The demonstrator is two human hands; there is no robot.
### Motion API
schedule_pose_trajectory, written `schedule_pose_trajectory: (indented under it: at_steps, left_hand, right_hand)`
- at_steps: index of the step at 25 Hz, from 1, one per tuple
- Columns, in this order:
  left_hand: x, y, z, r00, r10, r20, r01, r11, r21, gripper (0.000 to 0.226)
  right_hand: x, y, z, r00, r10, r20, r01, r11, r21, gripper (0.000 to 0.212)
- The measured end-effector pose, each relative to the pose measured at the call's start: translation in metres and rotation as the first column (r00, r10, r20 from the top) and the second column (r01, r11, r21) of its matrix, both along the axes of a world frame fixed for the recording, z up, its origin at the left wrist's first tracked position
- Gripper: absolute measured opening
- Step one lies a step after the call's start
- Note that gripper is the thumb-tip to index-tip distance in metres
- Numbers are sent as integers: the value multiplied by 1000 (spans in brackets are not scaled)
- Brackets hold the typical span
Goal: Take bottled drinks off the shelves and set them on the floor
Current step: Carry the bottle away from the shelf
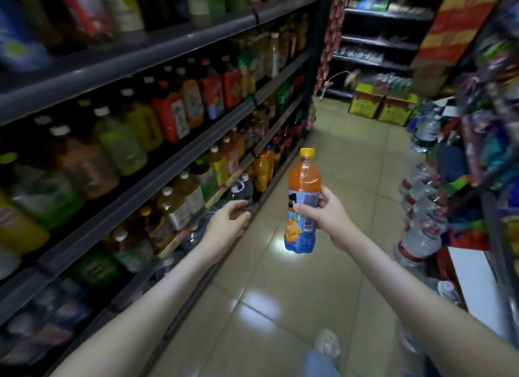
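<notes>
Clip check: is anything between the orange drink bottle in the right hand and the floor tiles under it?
Nothing visible. The right hand holds the orange bottle upright over bare floor tiles. The shelves lie to its left, the stacked water packs to its right, and the shoe nearer the camera.

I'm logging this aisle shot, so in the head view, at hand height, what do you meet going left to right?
Shelf of bottled drinks → left hand → orange drink bottle, which the right hand grips → stacked packs of water bottles.
</notes>
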State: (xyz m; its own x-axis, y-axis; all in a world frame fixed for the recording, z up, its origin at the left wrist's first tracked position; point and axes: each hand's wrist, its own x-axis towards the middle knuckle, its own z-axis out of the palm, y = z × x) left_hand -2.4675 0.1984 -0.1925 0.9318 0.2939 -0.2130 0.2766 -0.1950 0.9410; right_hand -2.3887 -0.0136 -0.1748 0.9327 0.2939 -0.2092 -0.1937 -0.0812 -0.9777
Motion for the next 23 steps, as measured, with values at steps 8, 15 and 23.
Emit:
schedule_pose_trajectory:
  at_steps: [8, 15, 23]
  left_hand:
    - [258, -111, 1, 999, 38, -34, -35, 995, 90, 10]
    - [485, -134, -8, 995, 79, -54, -67, 979, 195, 14]
    - [809, -177, 37, 1000, -2, 19, -5, 931, 365, 22]
  right_hand:
    - [281, -106, 5, 1000, -9, -16, 8, 1000, -24, 53]
    - [523, -136, -11, 1000, -27, -7, 27, 999, 34, 52]
    - [837, -171, 23, 984, -132, 116, 126, 990, 60, 66]
